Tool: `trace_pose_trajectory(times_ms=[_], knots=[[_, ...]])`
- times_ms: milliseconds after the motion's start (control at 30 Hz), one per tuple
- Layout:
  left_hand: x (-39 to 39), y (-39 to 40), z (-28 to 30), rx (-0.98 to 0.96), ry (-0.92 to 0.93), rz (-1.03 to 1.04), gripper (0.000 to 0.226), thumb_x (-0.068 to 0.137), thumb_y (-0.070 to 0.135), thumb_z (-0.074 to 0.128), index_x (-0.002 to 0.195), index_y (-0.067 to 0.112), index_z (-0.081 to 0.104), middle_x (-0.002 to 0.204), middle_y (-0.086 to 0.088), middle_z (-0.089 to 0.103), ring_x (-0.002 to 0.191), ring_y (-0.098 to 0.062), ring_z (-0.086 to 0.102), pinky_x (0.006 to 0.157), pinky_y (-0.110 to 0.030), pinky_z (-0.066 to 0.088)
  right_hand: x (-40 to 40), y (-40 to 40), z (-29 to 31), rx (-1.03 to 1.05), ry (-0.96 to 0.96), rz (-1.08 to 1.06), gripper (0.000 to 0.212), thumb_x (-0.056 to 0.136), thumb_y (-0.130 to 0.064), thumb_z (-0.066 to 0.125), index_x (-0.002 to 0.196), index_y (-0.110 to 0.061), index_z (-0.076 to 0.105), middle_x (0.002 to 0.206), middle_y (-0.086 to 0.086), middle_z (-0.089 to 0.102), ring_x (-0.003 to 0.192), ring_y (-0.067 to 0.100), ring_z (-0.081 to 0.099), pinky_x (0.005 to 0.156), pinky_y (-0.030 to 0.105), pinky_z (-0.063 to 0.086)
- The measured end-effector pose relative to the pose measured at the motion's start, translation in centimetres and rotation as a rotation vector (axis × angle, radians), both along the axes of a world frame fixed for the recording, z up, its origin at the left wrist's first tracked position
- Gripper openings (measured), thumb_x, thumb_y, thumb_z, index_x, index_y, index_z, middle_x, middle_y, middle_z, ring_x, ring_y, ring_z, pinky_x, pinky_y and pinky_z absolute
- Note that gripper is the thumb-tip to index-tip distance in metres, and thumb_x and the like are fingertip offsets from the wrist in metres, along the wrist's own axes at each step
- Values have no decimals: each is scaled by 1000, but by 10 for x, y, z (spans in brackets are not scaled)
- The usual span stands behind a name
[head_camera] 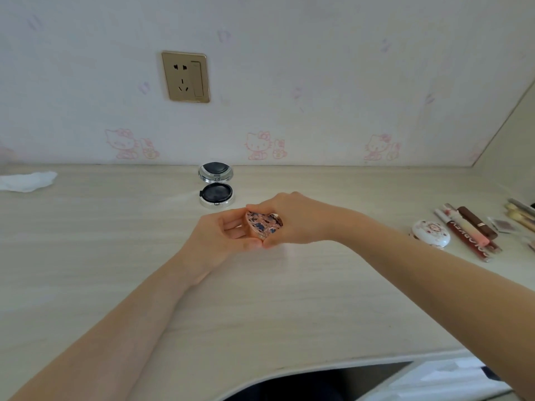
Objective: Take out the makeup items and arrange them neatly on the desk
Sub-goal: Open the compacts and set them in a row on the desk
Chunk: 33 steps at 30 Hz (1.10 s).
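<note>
A small heart-shaped compact (pixel 264 223) with a pink and blue patterned lid is held just above the middle of the desk (pixel 115 256). My left hand (pixel 223 235) cups it from the left, fingers curled under it. My right hand (pixel 292 218) grips it from the right and above. Behind them, near the wall, an open silver cushion compact (pixel 216 185) stands with its lid up and a dark puff showing.
At the right of the desk lie a round white floral compact (pixel 432 233), several lip gloss tubes (pixel 469 231) and brushes (pixel 521 212). A crumpled white tissue (pixel 26 181) lies at the far left. A wall socket (pixel 186 77) is above the desk.
</note>
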State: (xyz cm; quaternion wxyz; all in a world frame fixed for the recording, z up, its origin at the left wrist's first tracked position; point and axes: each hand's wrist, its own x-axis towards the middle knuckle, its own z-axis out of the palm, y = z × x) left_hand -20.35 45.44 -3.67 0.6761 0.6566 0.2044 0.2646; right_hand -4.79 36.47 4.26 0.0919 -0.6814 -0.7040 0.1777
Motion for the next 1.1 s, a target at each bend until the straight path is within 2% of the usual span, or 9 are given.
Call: trace_pose_trajectory(times_ms=[267,367,467,600,733,800,867,967,1100], knots=[[1,1,-2,52,22,-2,62,68,-12,75,122,13,59,114,-1,70,107,-17,66,86,-21,52,4,3,9,-19,13,12,42,74,-28,76,114,-25,66,94,0,68,83,17,60,77,35,52],[2,2,0,133,58,31,72,61,-1,85,125,16,57,114,4,70,109,-11,64,95,-26,50,9,3,14,-21,63,13,41,74,-27,76,114,-30,67,87,-4,69,72,9,56,61,21,44],[0,2,1,303,170,109,95,56,24,89,139,24,43,123,16,62,120,3,52,106,-25,37,14,1,15,-29,96,20,46,76,-27,74,118,-41,64,82,-13,66,66,2,52,58,17,39],[-3,2,-5,531,328,124,107,58,51,83,148,35,27,128,29,49,127,10,38,104,-19,27,17,0,9,-59,88,54,47,81,-27,69,126,-38,60,93,-12,68,72,2,55,69,25,45],[-3,5,-11,549,335,99,106,62,47,85,149,32,25,134,23,50,128,14,35,98,-2,20,26,-1,3,-30,155,1,36,90,-27,62,125,-30,62,114,1,69,108,21,62,96,42,46],[-3,7,-12,559,326,95,107,63,46,84,150,28,23,137,22,50,130,14,32,93,6,17,30,-2,1,4,263,-35,32,93,-26,59,125,-26,63,116,-10,69,107,6,63,95,29,47],[-2,7,-12,566,316,93,108,63,45,84,150,26,23,139,23,49,132,13,31,98,3,17,32,-2,0,12,336,-52,30,96,-25,55,125,-24,63,105,-21,70,94,-6,63,86,16,46],[-1,6,-11,605,315,70,97,67,43,83,147,33,29,135,26,51,129,11,37,106,-13,26,31,1,-3,14,380,-98,29,99,-26,50,124,-26,64,108,-10,71,100,9,64,85,27,52],[0,5,-11,670,350,91,86,69,47,80,141,42,33,125,36,53,121,15,42,96,-4,27,30,8,-5,38,339,-143,29,100,-29,45,118,-18,65,110,2,69,104,18,63,89,33,52]])
